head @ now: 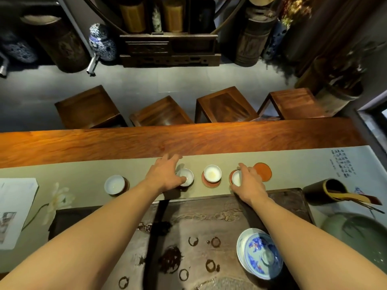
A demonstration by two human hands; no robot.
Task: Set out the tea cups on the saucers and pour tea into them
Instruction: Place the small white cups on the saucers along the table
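A cup (pixel 185 177) is clasped by the left hand (pixel 165 174) and another cup (pixel 237 178) by the right hand (pixel 250 181), each over its saucer (pixel 231 177).

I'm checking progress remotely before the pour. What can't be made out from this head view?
- Saucer under the cup at the left hand: hidden by the hand and its shadow.
- Cup in the right hand: fingers cover its far side, so its seating on its saucer is unclear.
- Whether the cups hold tea: too small, glare.
- Blue-and-white lidded bowl: contents hidden by its lid.
- No teapot in view.
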